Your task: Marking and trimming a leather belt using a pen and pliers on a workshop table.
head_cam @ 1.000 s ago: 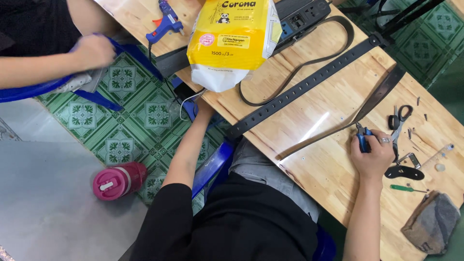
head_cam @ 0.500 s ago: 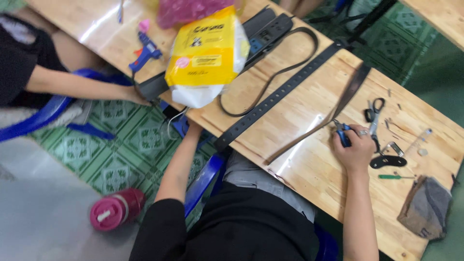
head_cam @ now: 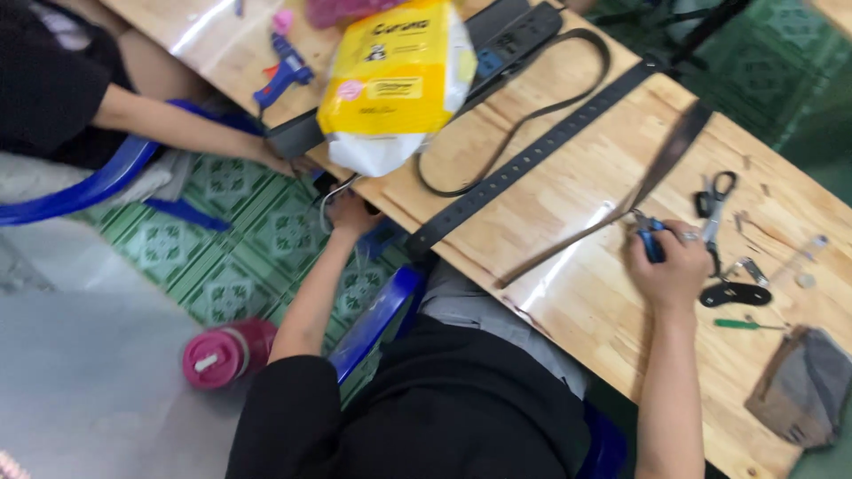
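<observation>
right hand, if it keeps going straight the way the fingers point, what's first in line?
Probably the scissors: the right hand, closed on a blue-handled tool, points up-right across the wooden table. Depth is unclear.

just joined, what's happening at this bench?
A person sits at a wooden table. Their right hand grips a blue-handled tool against a dark leather strap. Their left hand reaches off the table edge, by a cable. Scissors lie beside the right hand. Another person's arm reaches in nearby.

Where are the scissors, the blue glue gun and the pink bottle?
scissors (head_cam: 713, 213): head view, on the blades just below the handle loops.
blue glue gun (head_cam: 282, 73): head view, on its body.
pink bottle (head_cam: 226, 353): head view, on its side.
</observation>
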